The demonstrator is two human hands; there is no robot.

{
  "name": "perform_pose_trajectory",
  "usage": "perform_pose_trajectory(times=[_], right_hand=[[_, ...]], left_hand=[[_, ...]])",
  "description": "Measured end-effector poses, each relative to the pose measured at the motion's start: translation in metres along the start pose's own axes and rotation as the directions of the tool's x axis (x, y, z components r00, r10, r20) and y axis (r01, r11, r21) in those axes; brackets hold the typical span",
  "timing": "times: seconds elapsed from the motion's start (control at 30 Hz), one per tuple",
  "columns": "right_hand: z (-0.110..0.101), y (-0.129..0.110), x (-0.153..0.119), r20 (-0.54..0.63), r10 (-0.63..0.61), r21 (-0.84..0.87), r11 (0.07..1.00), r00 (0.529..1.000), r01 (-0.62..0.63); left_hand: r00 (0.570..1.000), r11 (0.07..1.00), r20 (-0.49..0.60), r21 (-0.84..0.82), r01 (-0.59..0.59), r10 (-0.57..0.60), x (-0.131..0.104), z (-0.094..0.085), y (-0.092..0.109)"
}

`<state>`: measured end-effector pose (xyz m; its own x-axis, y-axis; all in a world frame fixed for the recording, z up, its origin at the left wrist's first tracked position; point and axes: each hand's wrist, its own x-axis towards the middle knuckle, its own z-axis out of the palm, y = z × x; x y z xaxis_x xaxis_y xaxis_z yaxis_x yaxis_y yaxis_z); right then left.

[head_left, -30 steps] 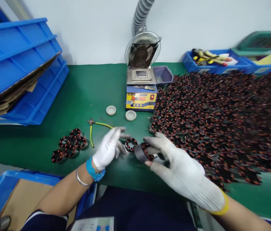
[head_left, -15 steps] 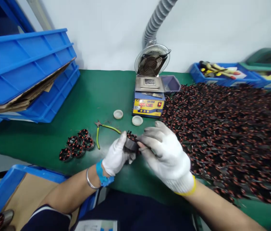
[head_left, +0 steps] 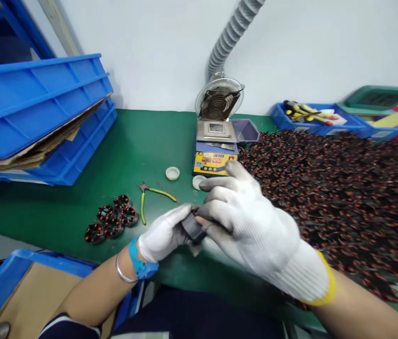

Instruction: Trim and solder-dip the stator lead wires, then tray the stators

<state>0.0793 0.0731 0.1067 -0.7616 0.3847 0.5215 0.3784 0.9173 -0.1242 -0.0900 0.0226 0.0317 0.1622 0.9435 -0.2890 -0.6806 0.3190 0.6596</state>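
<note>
In my gloved left hand point(head_left: 165, 234) is a dark ring-shaped motor stator point(head_left: 192, 228), its smooth outer wall turned toward me. The fingers of that hand are wrapped round it from the left. My right hand point(head_left: 243, 219), in a white glove with a yellow cuff, has thumb and forefinger closed at the stator's right edge; a bare fingertip shows there. Whether a wire end is pinched between them is hidden. Beyond my left hand lie green-handled cutting pliers point(head_left: 143, 202), handles spread. Several copper-wound stators point(head_left: 114, 216) stand grouped to the left.
A solder pot point(head_left: 215, 155) with digital display stands at the back under a grey hose point(head_left: 234, 37). Two small white dishes lie before it, one dish point(head_left: 172, 173) to the left. Wound black parts point(head_left: 336, 207) cover the right side. Blue crates point(head_left: 43, 103) are stacked left.
The stator has tipped in my left hand, so its windings show less. My right hand has shifted and turned at its edge, and the view has moved slightly.
</note>
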Motion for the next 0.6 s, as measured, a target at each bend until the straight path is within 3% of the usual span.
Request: perform_pose_trajectory(times=[0.07,0.13,0.17,0.23,0.3,0.37,0.43,0.47,0.53,0.57,0.6], right_hand=[[-0.006,-0.001,0.001,0.005,-0.033,-0.066,0.997,0.999,0.034],[-0.011,-0.001,0.004,-0.025,-0.056,-0.060,0.997,0.998,0.054],[-0.012,-0.001,0.004,-0.030,-0.065,-0.036,0.997,0.997,0.063],[-0.011,0.001,0.003,-0.020,-0.066,0.013,0.998,0.998,0.066],[-0.008,0.005,-0.002,-0.008,-0.052,0.042,0.998,0.999,0.053],[-0.004,0.007,-0.011,-0.033,-0.026,0.086,0.996,0.999,0.029],[-0.001,0.008,-0.023,-0.114,0.096,0.217,0.974,0.989,-0.070],[0.000,0.008,-0.030,-0.174,0.220,0.320,0.935,0.960,-0.157],[0.004,0.006,-0.043,-0.251,0.520,0.532,0.779,0.817,-0.332],[0.007,0.005,-0.049,-0.249,0.623,0.586,0.707,0.742,-0.397],[0.011,0.005,-0.055,-0.215,0.678,0.579,0.669,0.703,-0.467]], left_hand=[[0.985,0.976,-0.081,-0.141,-0.166,0.155,0.000,0.001,0.005],[0.952,0.942,-0.154,-0.169,-0.289,0.264,0.004,0.000,0.008],[0.963,0.956,-0.125,-0.146,-0.254,0.237,0.007,-0.002,0.007],[0.999,0.998,0.020,-0.046,-0.047,0.048,0.011,-0.004,0.001],[0.973,0.985,0.157,0.063,0.163,-0.171,0.011,-0.004,-0.007],[0.963,0.974,0.183,0.153,0.170,-0.197,0.007,-0.001,-0.012],[0.997,0.960,0.080,0.279,-0.007,-0.016,0.003,0.004,-0.013],[0.991,0.927,0.000,0.355,-0.122,0.130,0.001,0.006,-0.013],[0.935,0.839,-0.109,0.484,-0.246,0.337,-0.001,0.009,-0.010],[0.926,0.821,-0.123,0.513,-0.249,0.357,-0.001,0.010,-0.010],[0.935,0.825,-0.120,0.517,-0.228,0.334,-0.001,0.011,-0.009]])
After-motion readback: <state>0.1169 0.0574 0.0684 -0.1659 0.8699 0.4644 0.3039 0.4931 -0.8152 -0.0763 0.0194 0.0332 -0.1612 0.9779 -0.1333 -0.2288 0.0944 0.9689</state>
